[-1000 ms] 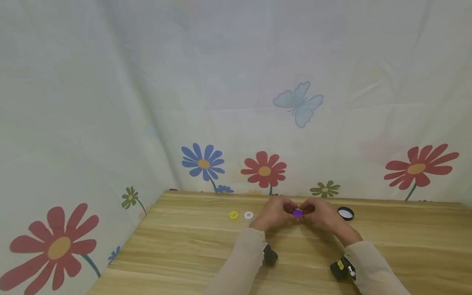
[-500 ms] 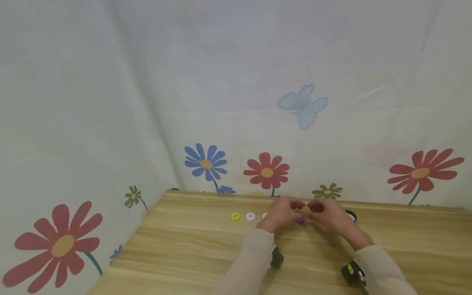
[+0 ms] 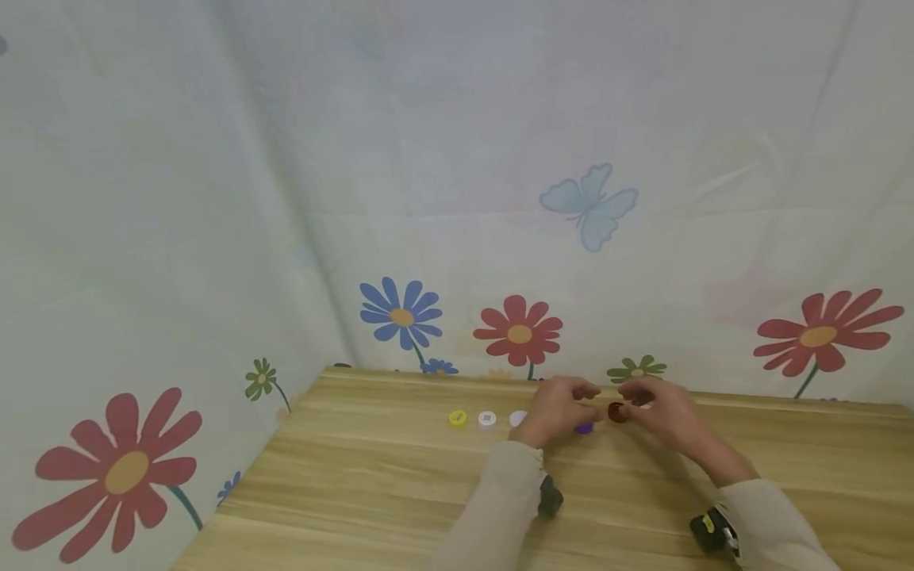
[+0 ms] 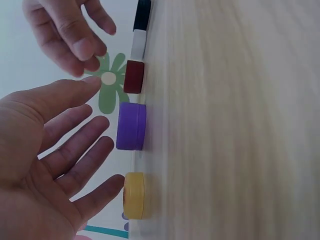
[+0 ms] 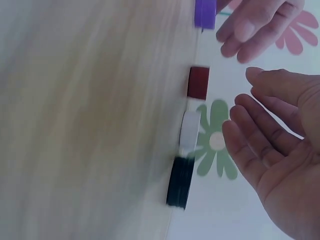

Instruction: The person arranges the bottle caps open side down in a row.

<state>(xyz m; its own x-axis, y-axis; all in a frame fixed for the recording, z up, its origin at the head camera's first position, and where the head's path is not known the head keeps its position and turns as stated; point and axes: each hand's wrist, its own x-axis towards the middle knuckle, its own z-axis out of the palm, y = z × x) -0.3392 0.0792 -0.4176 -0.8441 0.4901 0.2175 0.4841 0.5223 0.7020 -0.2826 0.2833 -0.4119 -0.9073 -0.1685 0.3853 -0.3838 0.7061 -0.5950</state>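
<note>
A purple bottle cap (image 3: 585, 428) stands on the table just under the fingertips of my left hand (image 3: 558, 412). In the left wrist view that hand's fingers (image 4: 82, 160) are spread and hold nothing, the little finger close to a yellow cap (image 4: 134, 196). My right hand (image 3: 670, 415) is beside a dark red cap (image 3: 617, 411). The right wrist view has its fingers loosely bent, apart from the dark red cap (image 5: 198, 82). Past that cap come a white cap (image 5: 190, 131) and a black lid (image 5: 180, 182), both mostly behind my right hand in the head view.
Farther left on the wood-grain table (image 3: 343, 476) a yellow cap (image 3: 458, 418) and a white cap (image 3: 487, 418) stand in a row, with another white cap (image 3: 517, 418) partly behind my left hand. A flower-printed cloth (image 3: 443, 198) hangs along the table's back edge.
Both hands were at the purple cap; it now stands released on the table. My right hand has moved right, and the dark red cap shows between the hands. The head view has shifted slightly.
</note>
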